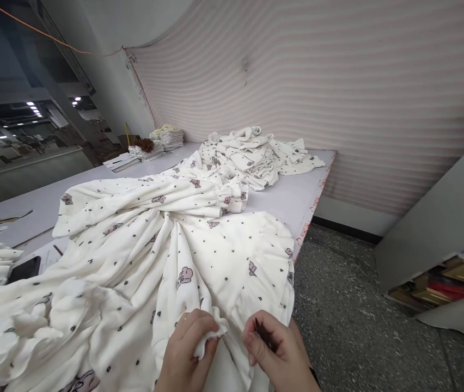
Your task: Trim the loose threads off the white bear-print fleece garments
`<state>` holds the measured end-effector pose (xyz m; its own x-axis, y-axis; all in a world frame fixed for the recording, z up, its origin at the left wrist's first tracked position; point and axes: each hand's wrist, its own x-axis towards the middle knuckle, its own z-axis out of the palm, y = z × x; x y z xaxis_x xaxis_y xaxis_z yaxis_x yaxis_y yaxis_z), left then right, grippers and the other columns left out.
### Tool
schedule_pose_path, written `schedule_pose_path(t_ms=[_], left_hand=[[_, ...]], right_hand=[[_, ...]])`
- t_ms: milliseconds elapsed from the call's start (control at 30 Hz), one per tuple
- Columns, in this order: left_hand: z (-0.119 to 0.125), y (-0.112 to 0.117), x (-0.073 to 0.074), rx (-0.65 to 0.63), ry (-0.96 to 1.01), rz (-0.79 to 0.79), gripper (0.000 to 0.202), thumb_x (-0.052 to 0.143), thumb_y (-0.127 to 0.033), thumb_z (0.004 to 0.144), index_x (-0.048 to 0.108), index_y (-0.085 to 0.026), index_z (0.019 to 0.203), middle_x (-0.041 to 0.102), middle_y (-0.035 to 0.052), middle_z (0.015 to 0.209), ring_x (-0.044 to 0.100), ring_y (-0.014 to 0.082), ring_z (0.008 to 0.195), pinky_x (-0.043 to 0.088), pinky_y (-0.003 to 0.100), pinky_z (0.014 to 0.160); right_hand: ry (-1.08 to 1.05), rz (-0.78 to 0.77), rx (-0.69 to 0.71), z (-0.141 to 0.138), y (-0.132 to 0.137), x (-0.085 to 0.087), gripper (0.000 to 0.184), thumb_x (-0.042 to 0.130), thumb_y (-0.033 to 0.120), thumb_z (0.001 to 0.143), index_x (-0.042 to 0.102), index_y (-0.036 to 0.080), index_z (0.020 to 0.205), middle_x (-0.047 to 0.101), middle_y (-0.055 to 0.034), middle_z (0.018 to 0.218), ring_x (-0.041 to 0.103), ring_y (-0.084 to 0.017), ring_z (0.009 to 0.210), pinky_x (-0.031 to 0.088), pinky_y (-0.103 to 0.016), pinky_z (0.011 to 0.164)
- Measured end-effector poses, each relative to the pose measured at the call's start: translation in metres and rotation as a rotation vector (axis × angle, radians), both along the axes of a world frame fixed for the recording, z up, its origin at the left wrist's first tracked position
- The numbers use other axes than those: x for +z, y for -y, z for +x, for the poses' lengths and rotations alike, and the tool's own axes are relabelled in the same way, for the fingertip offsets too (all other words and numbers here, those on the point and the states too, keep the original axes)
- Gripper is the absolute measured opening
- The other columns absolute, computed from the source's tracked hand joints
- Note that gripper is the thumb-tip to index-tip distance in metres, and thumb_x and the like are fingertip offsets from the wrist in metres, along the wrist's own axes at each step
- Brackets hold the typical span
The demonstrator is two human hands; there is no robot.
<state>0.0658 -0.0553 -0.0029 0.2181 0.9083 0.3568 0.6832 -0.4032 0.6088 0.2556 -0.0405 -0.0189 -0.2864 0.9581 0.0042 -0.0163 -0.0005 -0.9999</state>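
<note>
A white garment (pixel 224 256) with small dark specks and mauve animal prints lies spread and gathered in folds over the near table. My left hand (pixel 193 345) is closed on a bunched edge of it, the white cloth showing between thumb and fingers. Just to the right, my right hand (pixel 275 348) is curled around dark thread snips (pixel 262 331). Their pointed tip shows above the fingers, while the rest is hidden in the palm. The right hand is close to the cloth's right side; whether it touches the cloth I cannot tell.
A heap of similar printed cloth (pixel 252 155) lies at the table's far end. Folded stacks (pixel 166 139) stand at the back left. A dark phone (pixel 25 269) lies on the left. Right of the table edge (pixel 317 190) are the speckled floor (pixel 346 305) and a grey cabinet (pixel 432 228).
</note>
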Motion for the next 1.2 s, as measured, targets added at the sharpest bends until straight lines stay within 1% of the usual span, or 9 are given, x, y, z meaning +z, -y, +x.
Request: schedule_pose_path(t_ms=[100, 167, 333, 533, 733, 833, 1000, 1133, 1200], left_hand=[[-0.004, 0.002, -0.001, -0.014, -0.006, 0.035, 0.013, 0.051, -0.011, 0.085, 0.051, -0.024, 0.088, 0.062, 0.0027, 0.081, 0.059, 0.0177, 0.075, 0.047, 0.027, 0.068], [-0.004, 0.003, -0.001, 0.000, 0.002, 0.032, 0.012, 0.051, -0.012, 0.086, 0.049, -0.024, 0.085, 0.061, 0.0026, 0.081, 0.059, 0.0174, 0.075, 0.047, 0.027, 0.068], [-0.003, 0.003, 0.001, -0.020, -0.016, 0.041, 0.014, 0.050, -0.010, 0.086, 0.049, -0.024, 0.083, 0.062, 0.0032, 0.082, 0.060, 0.0173, 0.077, 0.048, 0.027, 0.069], [-0.005, 0.002, 0.002, -0.033, 0.027, 0.006, 0.014, 0.051, -0.010, 0.085, 0.050, -0.023, 0.083, 0.063, 0.0029, 0.083, 0.060, 0.0170, 0.079, 0.048, 0.027, 0.071], [-0.003, 0.001, 0.002, 0.046, 0.242, -0.129, 0.012, 0.054, -0.020, 0.086, 0.049, -0.023, 0.075, 0.063, 0.0033, 0.079, 0.060, 0.0178, 0.074, 0.049, 0.026, 0.068], [-0.003, 0.001, 0.002, 0.025, 0.210, -0.111, 0.009, 0.054, -0.019, 0.085, 0.051, -0.022, 0.077, 0.063, 0.0037, 0.080, 0.061, 0.0184, 0.076, 0.049, 0.027, 0.070], [-0.005, 0.001, 0.003, 0.016, 0.160, -0.106, 0.010, 0.055, -0.017, 0.084, 0.052, -0.023, 0.076, 0.064, 0.0028, 0.081, 0.061, 0.0182, 0.078, 0.049, 0.027, 0.071], [-0.004, 0.001, 0.006, 0.036, 0.218, -0.193, 0.009, 0.056, -0.022, 0.084, 0.052, -0.022, 0.076, 0.063, 0.0022, 0.080, 0.060, 0.0180, 0.077, 0.047, 0.026, 0.072], [-0.004, -0.001, 0.008, 0.093, 0.260, -0.283, 0.014, 0.058, -0.030, 0.084, 0.053, -0.021, 0.075, 0.060, 0.0009, 0.075, 0.057, 0.0167, 0.071, 0.045, 0.024, 0.066]], right_hand=[[0.127, 0.110, 0.029, 0.009, 0.005, -0.003, 0.017, 0.064, 0.034, 0.080, 0.067, 0.018, 0.087, 0.062, -0.0016, 0.074, 0.060, -0.017, 0.069, 0.047, -0.023, 0.063], [0.184, 0.211, 0.039, 0.009, 0.006, -0.004, 0.022, 0.064, 0.028, 0.080, 0.069, 0.021, 0.100, 0.066, -0.0039, 0.085, 0.064, -0.019, 0.079, 0.049, -0.025, 0.069], [0.215, 0.313, 0.040, -0.005, 0.005, 0.000, 0.025, 0.061, 0.024, 0.083, 0.070, 0.020, 0.105, 0.069, -0.0055, 0.087, 0.067, -0.018, 0.079, 0.050, -0.024, 0.068], [0.194, 0.302, 0.035, -0.012, 0.000, 0.000, 0.020, 0.059, 0.026, 0.086, 0.073, 0.020, 0.100, 0.070, -0.0052, 0.083, 0.067, -0.018, 0.078, 0.050, -0.024, 0.068], [0.213, 0.268, 0.037, -0.006, -0.001, -0.002, 0.025, 0.064, 0.025, 0.082, 0.071, 0.022, 0.106, 0.068, -0.0042, 0.084, 0.065, -0.019, 0.078, 0.049, -0.024, 0.067], [0.199, 0.282, 0.065, -0.007, -0.001, -0.001, 0.027, 0.066, 0.025, 0.081, 0.071, 0.021, 0.107, 0.069, -0.0050, 0.086, 0.065, -0.019, 0.079, 0.049, -0.025, 0.068], [0.222, 0.291, 0.047, -0.011, -0.003, 0.002, 0.020, 0.061, 0.027, 0.085, 0.074, 0.020, 0.099, 0.069, -0.0046, 0.080, 0.065, -0.018, 0.075, 0.048, -0.024, 0.064], [0.186, 0.284, 0.050, -0.011, -0.005, 0.002, 0.021, 0.062, 0.027, 0.085, 0.073, 0.020, 0.100, 0.069, -0.0050, 0.082, 0.065, -0.019, 0.077, 0.049, -0.025, 0.067], [0.203, 0.255, 0.022, -0.010, -0.005, 0.001, 0.020, 0.059, 0.027, 0.086, 0.073, 0.021, 0.098, 0.069, -0.0047, 0.081, 0.065, -0.019, 0.077, 0.049, -0.025, 0.067]])
